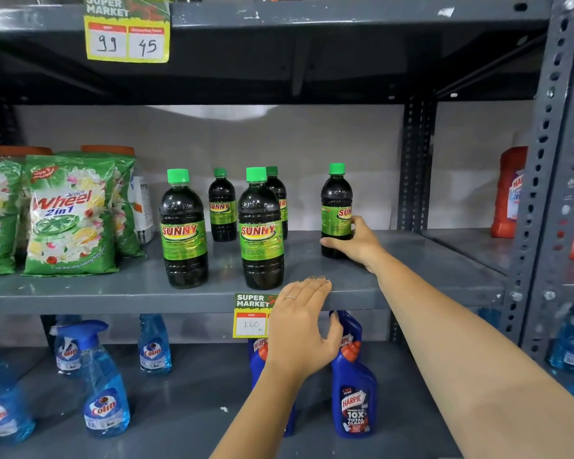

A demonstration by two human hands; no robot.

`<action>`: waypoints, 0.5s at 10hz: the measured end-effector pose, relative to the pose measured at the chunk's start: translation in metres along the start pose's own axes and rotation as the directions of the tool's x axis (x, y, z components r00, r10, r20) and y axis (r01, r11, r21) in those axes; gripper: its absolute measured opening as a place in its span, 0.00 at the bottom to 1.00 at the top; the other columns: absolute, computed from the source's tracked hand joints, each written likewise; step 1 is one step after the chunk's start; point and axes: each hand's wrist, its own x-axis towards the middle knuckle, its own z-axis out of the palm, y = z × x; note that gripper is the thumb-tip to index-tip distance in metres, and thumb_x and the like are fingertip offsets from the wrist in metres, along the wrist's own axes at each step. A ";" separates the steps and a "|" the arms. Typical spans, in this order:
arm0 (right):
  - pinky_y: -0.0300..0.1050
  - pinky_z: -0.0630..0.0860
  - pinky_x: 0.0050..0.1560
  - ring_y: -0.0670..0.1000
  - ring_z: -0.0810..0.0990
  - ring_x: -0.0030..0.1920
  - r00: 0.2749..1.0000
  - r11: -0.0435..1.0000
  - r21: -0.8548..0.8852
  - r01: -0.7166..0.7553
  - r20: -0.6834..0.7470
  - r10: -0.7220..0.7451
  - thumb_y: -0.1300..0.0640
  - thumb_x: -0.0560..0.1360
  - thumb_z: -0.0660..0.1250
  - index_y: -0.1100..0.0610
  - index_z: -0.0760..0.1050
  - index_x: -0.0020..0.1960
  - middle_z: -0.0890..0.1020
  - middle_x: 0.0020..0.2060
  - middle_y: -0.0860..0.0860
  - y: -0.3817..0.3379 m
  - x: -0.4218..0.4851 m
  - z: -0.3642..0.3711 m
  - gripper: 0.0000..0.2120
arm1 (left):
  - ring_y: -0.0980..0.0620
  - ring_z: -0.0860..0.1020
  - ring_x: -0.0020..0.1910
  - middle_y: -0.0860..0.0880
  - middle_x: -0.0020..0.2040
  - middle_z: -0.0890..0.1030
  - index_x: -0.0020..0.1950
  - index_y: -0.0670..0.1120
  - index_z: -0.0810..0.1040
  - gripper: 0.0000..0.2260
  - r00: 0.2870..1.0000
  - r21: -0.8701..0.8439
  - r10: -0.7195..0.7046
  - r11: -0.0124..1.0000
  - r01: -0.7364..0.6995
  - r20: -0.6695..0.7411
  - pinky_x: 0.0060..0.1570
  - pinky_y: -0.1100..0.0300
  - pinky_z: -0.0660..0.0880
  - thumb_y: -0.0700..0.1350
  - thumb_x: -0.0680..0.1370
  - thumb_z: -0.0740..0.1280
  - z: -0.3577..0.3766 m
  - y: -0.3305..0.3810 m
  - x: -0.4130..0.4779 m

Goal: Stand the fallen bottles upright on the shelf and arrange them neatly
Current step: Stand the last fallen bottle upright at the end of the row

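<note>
Several dark Sunny bottles with green caps stand upright on the grey middle shelf (113, 293). Two are at the front: a front left bottle (183, 230) and a front middle bottle (260, 230). Two smaller-looking ones stand behind: a back left bottle (222, 207) and a back bottle (279, 197) half hidden by the front middle one. The right bottle (336, 207) stands apart; my right hand (358, 243) is wrapped around its lower body. My left hand (300, 326) rests flat, fingers together, on the shelf's front edge, holding nothing.
Green Wheel detergent bags (68, 217) fill the shelf's left end. A price tag (251, 316) hangs on the front lip. Below stand blue Colin spray bottles (103, 385) and blue Harpic bottles (353, 385). A red Harpic bottle (509, 193) sits beyond the right upright post (544, 160).
</note>
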 end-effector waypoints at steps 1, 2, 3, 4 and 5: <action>0.49 0.72 0.64 0.53 0.74 0.63 1.000 0.999 -0.051 0.013 -0.006 -0.013 0.46 0.63 0.81 0.54 0.62 0.71 0.75 0.63 0.51 -0.002 0.000 0.002 0.44 | 0.52 0.77 0.61 0.49 0.60 0.81 0.61 0.44 0.81 0.20 1.000 0.000 -0.007 1.000 0.007 0.005 0.66 0.56 0.68 0.48 0.71 0.68 0.000 0.000 0.000; 0.47 0.72 0.61 0.53 0.75 0.61 0.999 0.999 0.029 0.019 0.034 -0.020 0.53 0.66 0.79 0.53 0.63 0.72 0.77 0.63 0.53 -0.004 0.001 0.001 0.40 | 0.52 0.77 0.61 0.49 0.60 0.81 0.61 0.43 0.81 0.20 1.000 -0.004 -0.004 1.000 0.004 -0.001 0.66 0.57 0.68 0.47 0.70 0.69 0.000 0.000 0.000; 0.43 0.70 0.58 0.50 0.75 0.57 0.999 0.998 0.065 0.010 0.043 -0.012 0.58 0.68 0.78 0.55 0.64 0.71 0.77 0.60 0.49 -0.004 -0.001 -0.001 0.36 | 0.52 0.77 0.61 0.49 0.60 0.81 0.61 0.43 0.81 0.20 1.000 -0.003 -0.004 1.000 0.004 -0.003 0.66 0.56 0.68 0.47 0.70 0.69 0.001 0.000 0.000; 0.43 0.68 0.57 0.49 0.72 0.58 1.000 1.000 0.018 0.012 0.026 -0.013 0.52 0.67 0.80 0.55 0.61 0.71 0.73 0.57 0.47 -0.005 -0.005 -0.002 0.40 | 0.52 0.77 0.61 0.49 0.60 0.81 0.61 0.43 0.81 0.20 1.000 -0.002 -0.001 1.000 0.001 -0.003 0.66 0.56 0.69 0.47 0.70 0.69 0.001 -0.001 0.000; 0.46 0.69 0.59 0.53 0.73 0.63 1.000 1.000 -0.017 0.004 -0.003 -0.004 0.49 0.65 0.81 0.55 0.60 0.70 0.75 0.61 0.50 -0.005 -0.005 -0.001 0.42 | 0.52 0.77 0.61 0.49 0.60 0.81 0.61 0.43 0.81 0.20 1.000 -0.002 0.003 1.000 -0.003 -0.009 0.66 0.56 0.69 0.47 0.70 0.69 0.002 -0.001 0.000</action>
